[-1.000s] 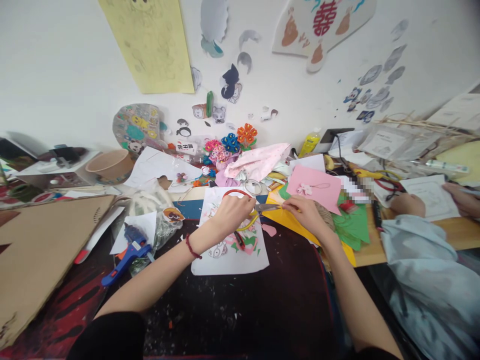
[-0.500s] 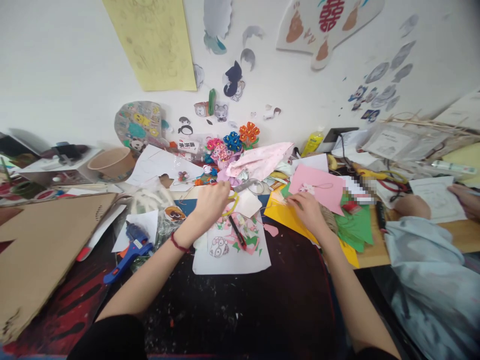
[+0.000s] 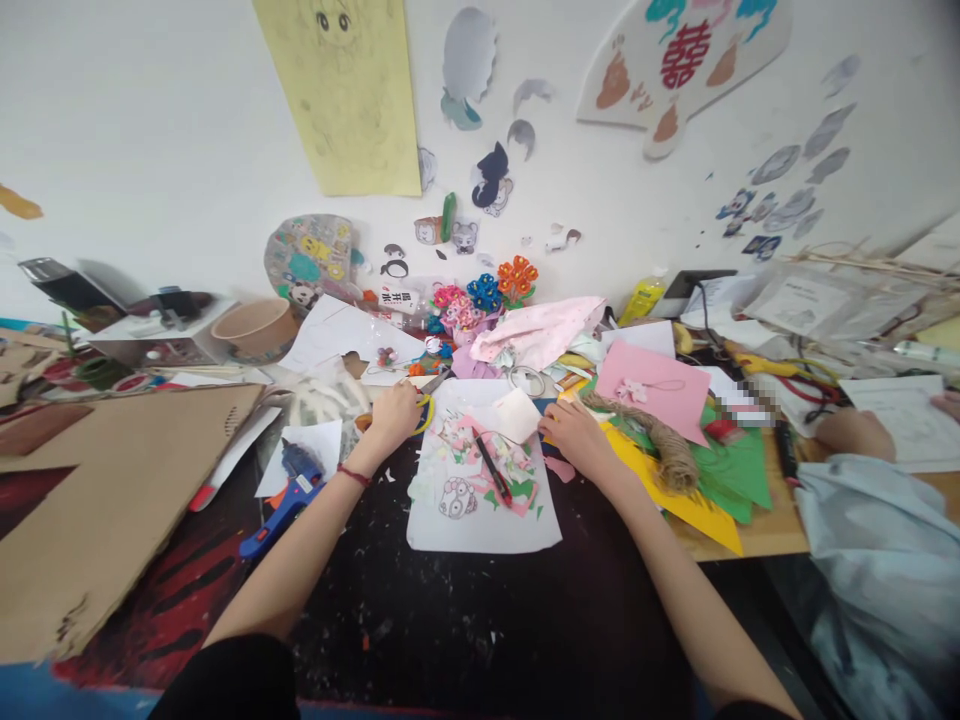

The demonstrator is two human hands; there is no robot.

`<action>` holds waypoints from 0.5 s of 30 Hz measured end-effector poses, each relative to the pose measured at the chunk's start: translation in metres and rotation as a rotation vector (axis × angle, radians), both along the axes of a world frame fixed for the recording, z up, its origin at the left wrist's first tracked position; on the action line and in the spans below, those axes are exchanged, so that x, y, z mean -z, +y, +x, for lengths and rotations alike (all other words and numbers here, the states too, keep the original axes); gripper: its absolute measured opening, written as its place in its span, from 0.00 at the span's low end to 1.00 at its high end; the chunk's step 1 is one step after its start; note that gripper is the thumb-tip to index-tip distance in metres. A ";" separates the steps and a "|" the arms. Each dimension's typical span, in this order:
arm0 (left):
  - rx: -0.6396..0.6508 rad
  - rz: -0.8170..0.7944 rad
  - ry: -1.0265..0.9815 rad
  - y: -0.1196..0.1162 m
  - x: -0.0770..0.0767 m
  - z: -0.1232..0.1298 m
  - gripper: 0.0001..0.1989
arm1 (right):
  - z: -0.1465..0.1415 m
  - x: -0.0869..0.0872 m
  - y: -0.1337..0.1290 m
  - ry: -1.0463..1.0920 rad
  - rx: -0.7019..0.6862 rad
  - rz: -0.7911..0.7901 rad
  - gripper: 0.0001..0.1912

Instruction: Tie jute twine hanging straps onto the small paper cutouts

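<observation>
My left hand (image 3: 394, 412) is closed on yellow-handled scissors (image 3: 426, 412), held at the left of the white sheet (image 3: 480, 535). On that sheet lie pink and green paper scraps (image 3: 525, 455), a dark pen (image 3: 491, 468) with a red end, a small drawn figure (image 3: 457, 497) and a folded white piece (image 3: 515, 415). My right hand (image 3: 574, 432) is at the sheet's upper right edge, beside the folded white piece, fingers bent together; whatever they pinch is too small to make out.
Left are a blue glue gun (image 3: 281, 515), cardboard (image 3: 127, 500) and a brown bowl (image 3: 255, 328). Right are a twine roll (image 3: 677, 460), pink paper (image 3: 652, 385), green and yellow paper, and another person's sleeve (image 3: 877, 530). Bead flowers (image 3: 484, 292) stand behind.
The view has shifted left. My left hand has moved the scissors from above the sheet to its left side. My right hand has come nearer the sheet, away from the twine.
</observation>
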State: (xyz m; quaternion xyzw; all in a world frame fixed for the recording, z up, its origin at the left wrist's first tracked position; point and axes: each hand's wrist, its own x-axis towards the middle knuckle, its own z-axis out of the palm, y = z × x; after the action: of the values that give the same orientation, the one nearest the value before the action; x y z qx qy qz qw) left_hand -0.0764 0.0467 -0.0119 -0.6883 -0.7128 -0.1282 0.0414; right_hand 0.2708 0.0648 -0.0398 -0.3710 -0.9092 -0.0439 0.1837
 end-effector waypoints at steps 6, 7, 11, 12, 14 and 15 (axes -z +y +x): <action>0.255 0.061 -0.255 -0.028 -0.034 0.035 0.10 | 0.006 -0.046 -0.007 0.142 -0.011 0.016 0.11; 0.358 0.050 -0.317 -0.033 -0.042 0.048 0.12 | 0.003 -0.057 -0.009 0.163 -0.024 0.012 0.12; 0.693 -0.064 -0.601 -0.046 -0.074 0.095 0.18 | -0.014 -0.106 -0.017 0.236 -0.050 -0.005 0.11; 0.729 -0.104 -0.661 -0.048 -0.080 0.101 0.14 | -0.017 -0.117 -0.019 0.259 -0.043 -0.012 0.11; 0.771 -0.179 -0.762 -0.052 -0.088 0.103 0.16 | -0.016 -0.138 -0.021 0.314 -0.009 -0.031 0.11; 0.785 -0.215 -0.803 -0.054 -0.091 0.099 0.19 | -0.013 -0.145 -0.021 0.346 0.012 -0.044 0.10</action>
State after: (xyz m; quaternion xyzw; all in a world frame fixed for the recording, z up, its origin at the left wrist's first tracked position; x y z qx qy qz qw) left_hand 0.0224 -0.0070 0.0790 -0.7991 -0.3726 -0.3123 -0.3537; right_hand 0.2574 0.0441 0.1053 -0.3825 -0.8624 0.0396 0.3291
